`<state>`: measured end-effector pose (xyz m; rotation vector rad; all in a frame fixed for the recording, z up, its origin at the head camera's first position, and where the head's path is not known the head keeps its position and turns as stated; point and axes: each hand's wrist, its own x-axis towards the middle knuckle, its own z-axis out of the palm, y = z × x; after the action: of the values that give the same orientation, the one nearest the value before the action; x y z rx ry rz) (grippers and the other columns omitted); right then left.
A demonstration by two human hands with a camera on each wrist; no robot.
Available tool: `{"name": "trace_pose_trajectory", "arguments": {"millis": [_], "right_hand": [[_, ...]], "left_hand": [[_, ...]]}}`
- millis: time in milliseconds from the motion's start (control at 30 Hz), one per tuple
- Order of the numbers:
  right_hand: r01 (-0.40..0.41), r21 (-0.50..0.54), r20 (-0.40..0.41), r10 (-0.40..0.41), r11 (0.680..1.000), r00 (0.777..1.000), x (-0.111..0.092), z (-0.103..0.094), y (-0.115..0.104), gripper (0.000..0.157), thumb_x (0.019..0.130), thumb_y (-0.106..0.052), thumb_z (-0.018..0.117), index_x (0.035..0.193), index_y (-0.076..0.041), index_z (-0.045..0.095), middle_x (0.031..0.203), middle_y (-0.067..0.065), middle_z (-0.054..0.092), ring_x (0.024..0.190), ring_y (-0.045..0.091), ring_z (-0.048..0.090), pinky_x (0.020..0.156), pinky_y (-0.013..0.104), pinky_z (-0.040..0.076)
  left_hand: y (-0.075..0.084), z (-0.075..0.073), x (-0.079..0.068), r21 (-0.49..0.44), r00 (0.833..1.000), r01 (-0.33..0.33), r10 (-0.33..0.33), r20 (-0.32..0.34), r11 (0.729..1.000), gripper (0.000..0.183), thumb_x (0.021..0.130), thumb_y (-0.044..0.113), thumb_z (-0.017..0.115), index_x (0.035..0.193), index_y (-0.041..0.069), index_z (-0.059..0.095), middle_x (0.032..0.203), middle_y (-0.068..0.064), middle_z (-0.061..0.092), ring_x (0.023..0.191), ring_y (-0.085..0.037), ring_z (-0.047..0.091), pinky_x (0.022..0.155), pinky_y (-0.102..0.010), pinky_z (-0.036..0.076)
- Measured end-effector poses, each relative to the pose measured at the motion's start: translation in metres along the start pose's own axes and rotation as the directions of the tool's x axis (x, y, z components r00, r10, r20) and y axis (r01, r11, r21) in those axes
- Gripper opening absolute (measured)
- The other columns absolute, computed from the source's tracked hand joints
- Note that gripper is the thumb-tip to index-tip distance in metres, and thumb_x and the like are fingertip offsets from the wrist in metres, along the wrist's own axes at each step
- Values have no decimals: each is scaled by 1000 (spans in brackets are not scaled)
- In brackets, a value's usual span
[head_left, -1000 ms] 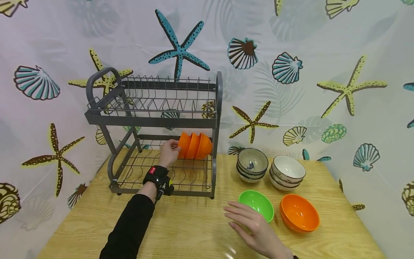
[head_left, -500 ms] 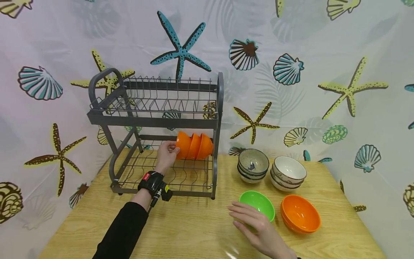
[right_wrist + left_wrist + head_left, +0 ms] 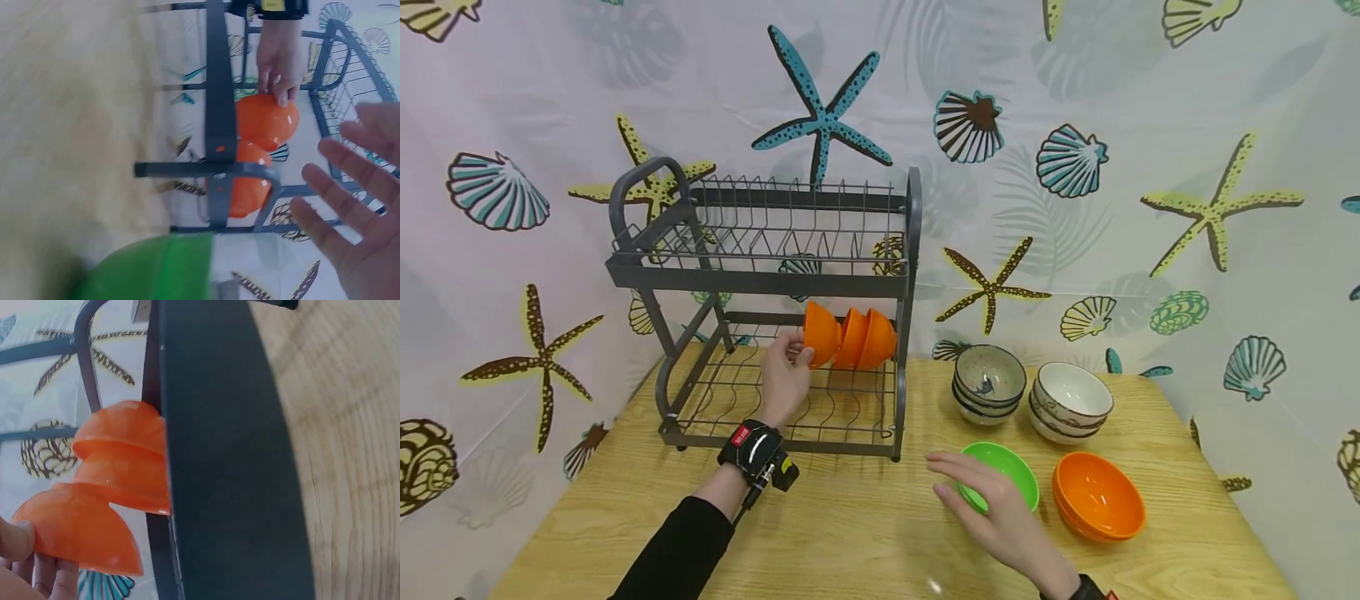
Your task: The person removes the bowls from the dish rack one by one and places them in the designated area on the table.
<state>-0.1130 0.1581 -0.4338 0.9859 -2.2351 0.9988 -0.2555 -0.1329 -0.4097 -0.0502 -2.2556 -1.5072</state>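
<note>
On the lower shelf of a dark grey dish rack (image 3: 760, 283), several orange bowls stand on edge in a row. My left hand (image 3: 785, 379) pinches the leftmost orange bowl (image 3: 822, 335) by its rim, thumb on the near side. That bowl leans away from two other orange bowls (image 3: 874, 340) at the shelf's right end. In the left wrist view the held bowl (image 3: 81, 528) shows below the other two. Above the table my right hand (image 3: 996, 512) hovers with fingers extended, in front of a green bowl (image 3: 1011, 471) and partly covering it. Nothing is in it.
A pair of nested orange bowls (image 3: 1097, 497) sits right of the green one. Behind them stand a stack of grey speckled bowls (image 3: 988, 379) and a stack of white bowls (image 3: 1070, 396). The rack's upper shelf (image 3: 760, 271) overhangs the left hand's work.
My left hand has shifted slightly left with the leftmost orange bowl, widening the gap to its neighbour. My right hand has moved a little to the right beside the green bowl.
</note>
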Motion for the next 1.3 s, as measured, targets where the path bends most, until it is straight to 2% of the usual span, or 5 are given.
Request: {"name": "trace_pose_trajectory", "arguments": {"millis": [300, 667, 933, 1133, 1300], "right_hand": [[-157, 86, 9, 157, 984, 988, 39, -2, 0, 24, 96, -2, 63, 118, -6, 71, 109, 9, 75, 95, 20, 71, 79, 31, 61], [-352, 175, 68, 345, 920, 936, 78, -3, 9, 28, 103, -12, 55, 126, -1, 67, 101, 15, 74, 80, 14, 70, 71, 26, 61], [-449, 193, 102, 437, 873, 894, 92, -6, 15, 34, 106, -21, 50, 130, -2, 65, 85, 12, 68, 63, 6, 61, 58, 23, 57], [-498, 143, 160, 476, 855, 865, 98, -8, 21, 39, 107, -29, 49, 134, -5, 63, 75, 8, 61, 57, 22, 58, 50, 26, 54], [-511, 51, 212, 491, 858, 845, 101, -6, 25, 43, 105, -35, 51, 132, -4, 65, 71, 5, 58, 50, 19, 53, 45, 27, 48]], "left_hand": [[2, -1, -28, 61, 976, -212, 214, -26, 975, 20, 97, -1, 62, 116, -5, 64, 100, -21, 69, 90, -32, 66, 78, -38, 54], [11, -1, -72, 162, 832, -553, 551, 62, 817, 22, 89, -9, 67, 109, 0, 66, 94, -12, 66, 83, -22, 68, 69, -32, 59], [18, -2, -90, 259, 671, -739, 712, 206, 622, 34, 78, -14, 76, 104, 5, 67, 91, -4, 62, 82, -17, 62, 73, -28, 60], [23, -3, -99, 315, 568, -821, 738, 364, 476, 46, 69, -18, 78, 104, 12, 69, 92, 2, 63, 84, -13, 62, 75, -24, 57], [26, -2, -103, 301, 462, -885, 756, 463, 356, 35, 77, -6, 81, 105, 13, 72, 94, 3, 65, 85, -10, 61, 77, -20, 56]]}}
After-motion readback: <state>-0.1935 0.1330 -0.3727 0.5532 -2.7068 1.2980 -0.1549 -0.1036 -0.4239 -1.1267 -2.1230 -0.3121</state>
